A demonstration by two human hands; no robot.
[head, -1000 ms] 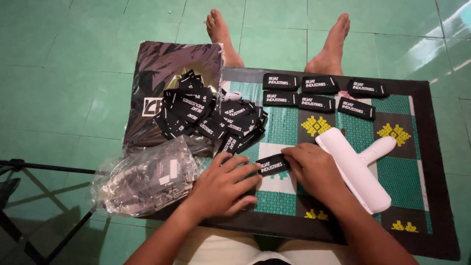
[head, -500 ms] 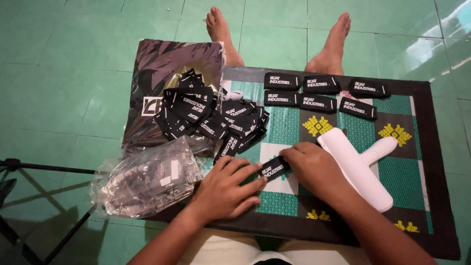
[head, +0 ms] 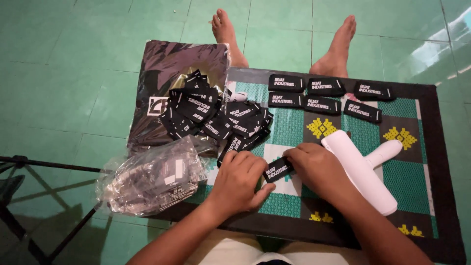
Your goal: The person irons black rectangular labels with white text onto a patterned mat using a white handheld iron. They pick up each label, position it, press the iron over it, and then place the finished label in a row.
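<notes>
The grip of both hands is closed on one black woven label (head: 278, 170), a small rectangular strip with white lettering: the left hand (head: 239, 182) pinches its near-left end with curled fingers and thumb, and the right hand (head: 314, 169) pinches its far-right end with fingertips bent down onto it. The label lies tilted, low over a pale square of the patterned mat (head: 431, 147), roughly at the mat's middle and just in front of the person's lap. Touching the right hand's outer side is a white handheld tool (head: 365, 172) with a long rounded body and a short side handle, lying flat on the mat. Beyond the hands, six more black labels (head: 325, 96) sit in two neat rows of three along the mat's far edge. To the left of those, a loose pile of black labels (head: 216, 118) spills over the mat's far-left corner and onto a dark plastic-wrapped garment (head: 167, 73) lying on the floor. Just beside the left hand, a crumpled clear plastic bag (head: 152, 176) holds more dark items and overlaps the mat's left edge. The mat is green and white with yellow motifs and a black border, and it lies on a green tiled floor (head: 73, 49). The person's two bare feet (head: 338, 46) rest on the tiles past the mat's far edge. A black tripod leg (head: 44, 164) crosses the lower left corner.
</notes>
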